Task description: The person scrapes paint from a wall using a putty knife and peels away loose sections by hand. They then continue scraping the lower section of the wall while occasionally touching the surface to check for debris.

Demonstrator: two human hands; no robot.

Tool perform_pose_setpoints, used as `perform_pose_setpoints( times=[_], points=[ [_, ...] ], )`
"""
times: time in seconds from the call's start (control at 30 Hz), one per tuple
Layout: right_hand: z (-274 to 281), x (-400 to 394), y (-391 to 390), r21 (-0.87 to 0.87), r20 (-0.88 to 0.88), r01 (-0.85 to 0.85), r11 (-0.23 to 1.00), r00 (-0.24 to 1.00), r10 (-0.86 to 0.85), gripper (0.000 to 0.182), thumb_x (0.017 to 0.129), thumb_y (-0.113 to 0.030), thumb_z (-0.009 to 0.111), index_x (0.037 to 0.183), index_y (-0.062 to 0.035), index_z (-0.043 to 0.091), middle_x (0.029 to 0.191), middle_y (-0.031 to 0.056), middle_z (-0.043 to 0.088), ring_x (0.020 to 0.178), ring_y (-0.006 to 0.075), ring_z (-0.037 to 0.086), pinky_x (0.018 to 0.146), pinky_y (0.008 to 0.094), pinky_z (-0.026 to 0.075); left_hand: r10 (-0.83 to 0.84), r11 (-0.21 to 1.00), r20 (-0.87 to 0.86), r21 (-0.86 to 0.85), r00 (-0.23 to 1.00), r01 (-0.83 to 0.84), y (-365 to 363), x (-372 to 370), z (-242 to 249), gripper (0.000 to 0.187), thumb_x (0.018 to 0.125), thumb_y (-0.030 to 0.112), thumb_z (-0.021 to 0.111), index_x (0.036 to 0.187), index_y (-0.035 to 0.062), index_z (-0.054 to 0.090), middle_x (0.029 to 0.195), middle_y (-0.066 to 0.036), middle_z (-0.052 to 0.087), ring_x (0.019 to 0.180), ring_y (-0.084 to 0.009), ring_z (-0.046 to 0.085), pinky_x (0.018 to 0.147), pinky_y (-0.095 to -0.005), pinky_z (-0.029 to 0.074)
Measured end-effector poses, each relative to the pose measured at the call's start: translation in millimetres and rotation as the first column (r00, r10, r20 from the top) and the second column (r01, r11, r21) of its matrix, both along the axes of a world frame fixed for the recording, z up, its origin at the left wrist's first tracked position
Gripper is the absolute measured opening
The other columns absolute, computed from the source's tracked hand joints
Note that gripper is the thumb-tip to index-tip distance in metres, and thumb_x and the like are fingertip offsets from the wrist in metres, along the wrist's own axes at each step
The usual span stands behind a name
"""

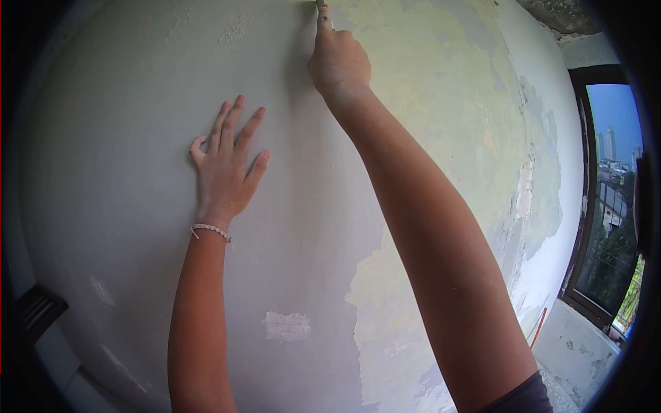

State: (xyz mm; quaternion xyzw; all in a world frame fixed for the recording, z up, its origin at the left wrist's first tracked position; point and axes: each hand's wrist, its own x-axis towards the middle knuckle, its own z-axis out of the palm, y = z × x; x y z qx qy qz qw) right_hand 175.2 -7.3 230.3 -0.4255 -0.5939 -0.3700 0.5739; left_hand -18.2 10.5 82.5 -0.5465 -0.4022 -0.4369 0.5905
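My left hand lies against the grey wall with its fingers spread; a braided bracelet circles that wrist. High up at the top edge of the view, my right hand is closed around a thin hand tool. Most of this tool is hidden by the hand or cut off by the frame, so its kind cannot be made out. Beside the right hand, the grey coat gives way to a patchy yellow-green layer with ragged edges.
A dark-framed window stands at the right, with buildings and trees outside. A white patch marks the lower wall. Rough broken plaster shows at the upper right. A dark slotted object is at the lower left.
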Motion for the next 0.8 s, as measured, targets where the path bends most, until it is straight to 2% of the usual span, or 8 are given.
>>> perform_pose_setpoints(
  times=[0.07, 0.17, 0.47, 0.8],
  points=[
    [-0.4, -1.0, -3.1, -0.01, 0.002, 0.014, 1.0, 1.0, -0.014, 0.078, 0.093, 0.002, 0.055, 0.161, -0.0115, 0.019, 0.109, 0.0168, 0.07, 0.094, 0.0316, 0.072, 0.076, 0.041, 0.061, 0.0, 1.0, 0.0, -0.007, 1.0, 0.0, -1.1, 0.5, -0.6, 0.062, 0.099, 0.039, 0.052, 0.157, 0.032, 0.031, 0.167, 0.001, 0.021, 0.152, -0.0168, 0.023, 0.111, -0.0488, 0.021],
    [-8.2, 0.9, -19.3, -0.018, 0.014, 0.031, 0.999, 0.999, -0.031, 0.076, 0.094, 0.002, 0.055, 0.16, -0.0094, 0.019, 0.109, 0.0184, 0.07, 0.095, 0.0323, 0.072, 0.076, 0.0413, 0.061, -0.031, 0.999, 0.004, -0.044, 1.0, 0.031, -2.7, 1.0, -0.7, 0.065, 0.097, 0.03, 0.054, 0.158, 0.0312, 0.03, 0.168, 0.0, 0.02, 0.153, -0.0194, 0.022, 0.113, -0.0521, 0.017],
    [-13.1, -3.3, -14.1, -0.055, 0.002, 0.012, 0.998, 1.0, -0.012, 0.086, 0.089, 0.003, 0.057, 0.161, -0.0105, 0.012, 0.1, 0.0178, 0.068, 0.09, 0.0316, 0.07, 0.075, 0.0417, 0.059, -0.03, 0.997, 0.022, -0.066, 0.999, 0.031, -6.0, 4.6, 2.7, 0.067, 0.096, 0.028, 0.055, 0.158, 0.0308, 0.03, 0.168, 0.0, 0.02, 0.153, -0.0198, 0.021, 0.113, -0.0537, 0.016],
    [-15.7, 5.6, -21.8, -0.13, 0.002, 0.016, 0.991, 1.0, -0.016, 0.086, 0.091, 0.001, 0.055, 0.162, -0.0119, 0.008, 0.101, 0.0188, 0.066, 0.09, 0.0315, 0.069, 0.074, 0.0412, 0.059, -0.014, 0.998, 0.008, -0.068, 1.0, 0.014, -9.8, 7.9, 11.9, 0.069, 0.096, 0.03, 0.056, 0.159, 0.0317, 0.026, 0.168, 0.0, 0.02, 0.153, -0.0186, 0.021, 0.112, -0.0545, 0.018]
  ],
)
